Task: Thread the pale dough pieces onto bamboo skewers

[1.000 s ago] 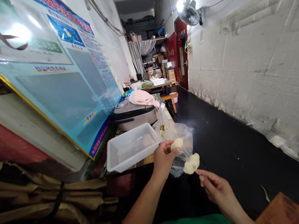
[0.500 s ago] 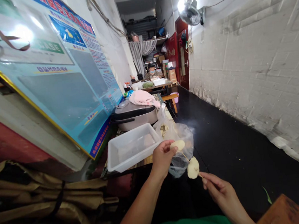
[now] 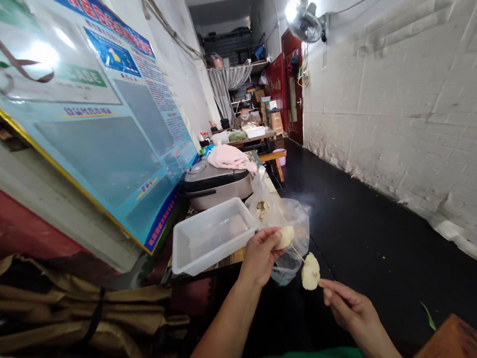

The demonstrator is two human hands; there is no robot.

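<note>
Skewer [image 3: 298, 253], its end hidden, is gripped by right fingers [image 3: 338, 289]; left fingers [image 3: 266, 233] pinch a slice [image 3: 287, 237].

- The left edge of a pale, round, thin slice [image 3: 287, 237] is covered by the left hand [image 3: 258, 258].
- The lower end of a thin wooden skewer [image 3: 298, 254] is hidden by the right hand [image 3: 352, 306].
- Pale pieces [image 3: 262, 207] are blurred inside a clear plastic bag [image 3: 297, 214].
- A blue, gold-edged wall poster [image 3: 92, 153] is cut off at left and top.
</note>
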